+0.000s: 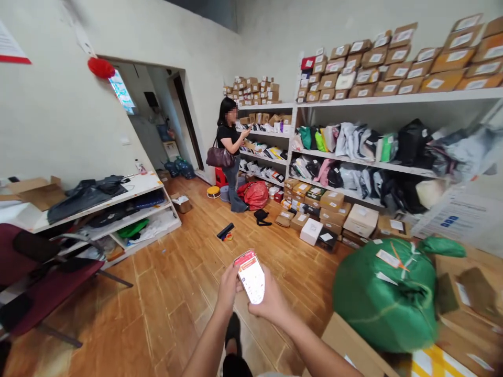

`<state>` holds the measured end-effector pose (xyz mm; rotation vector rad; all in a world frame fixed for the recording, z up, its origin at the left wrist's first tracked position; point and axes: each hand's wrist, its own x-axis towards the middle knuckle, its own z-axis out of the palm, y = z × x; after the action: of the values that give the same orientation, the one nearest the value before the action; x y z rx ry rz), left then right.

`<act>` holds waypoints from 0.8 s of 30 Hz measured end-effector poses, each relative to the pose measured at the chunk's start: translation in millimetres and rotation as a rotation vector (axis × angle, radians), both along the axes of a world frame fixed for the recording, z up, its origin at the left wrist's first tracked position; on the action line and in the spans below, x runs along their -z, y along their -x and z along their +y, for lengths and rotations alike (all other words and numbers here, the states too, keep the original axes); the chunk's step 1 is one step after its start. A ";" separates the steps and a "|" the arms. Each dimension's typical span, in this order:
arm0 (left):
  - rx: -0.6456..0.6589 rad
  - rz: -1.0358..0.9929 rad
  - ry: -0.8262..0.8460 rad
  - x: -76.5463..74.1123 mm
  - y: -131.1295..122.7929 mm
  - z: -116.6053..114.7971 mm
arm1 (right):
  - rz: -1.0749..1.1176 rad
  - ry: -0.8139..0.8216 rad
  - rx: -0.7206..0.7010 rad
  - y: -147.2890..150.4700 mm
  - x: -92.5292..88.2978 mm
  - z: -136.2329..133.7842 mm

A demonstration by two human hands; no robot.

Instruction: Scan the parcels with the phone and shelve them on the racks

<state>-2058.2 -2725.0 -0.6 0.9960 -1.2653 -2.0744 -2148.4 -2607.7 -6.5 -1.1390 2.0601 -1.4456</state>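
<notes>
My right hand is curled round the phone from below and from its right side, fingers closed on the case. My left hand is closed on its left edge, thumb near the glass. So both hands have hold of it, neither open, and the right one seems to carry most of the weight.

The phone sits between my two hands, in front of my chest and above the wooden floor. Its long axis points away from me, with the top end leaning a little to my left. The screen faces up at me, lit, with a red band at the top.

Below my wrists, one dark shoe shows on the floor. To my right, close by, a stuffed green sack rests among cardboard boxes. Further ahead, well apart from me, a person stands at the parcel shelves, beside a red bag on the floor. A dark chair stands at my left.
</notes>
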 end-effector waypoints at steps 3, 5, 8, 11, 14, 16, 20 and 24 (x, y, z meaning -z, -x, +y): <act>0.252 0.109 -0.186 23.2 30.1 -86.8 | -0.071 0.050 0.075 38.9 18.2 -108.1; 0.427 0.222 -0.300 33.0 53.6 -144.2 | -0.130 0.080 0.145 67.0 25.2 -176.3; 0.490 0.273 -0.327 30.8 99.6 -233.7 | -0.235 0.127 0.194 117.2 25.7 -264.3; 0.537 0.223 -0.313 17.6 160.5 -321.5 | -0.375 0.176 0.173 176.6 21.5 -333.3; 0.623 0.150 -0.279 11.2 230.4 -394.9 | -0.532 0.229 0.136 241.0 21.9 -387.8; 0.673 0.102 -0.248 14.1 278.9 -433.1 | -0.596 0.267 0.121 285.8 26.1 -418.7; 0.730 0.089 -0.181 29.1 380.6 -494.6 | -0.602 0.332 0.095 383.7 39.2 -473.9; 0.756 0.127 -0.234 39.2 485.2 -552.9 | -0.541 0.362 0.050 487.8 47.4 -527.4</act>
<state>-2543.4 -3277.9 -39.8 0.4831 -1.5057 -2.8515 -2636.2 -3135.2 -53.9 -0.7005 1.5017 -1.9469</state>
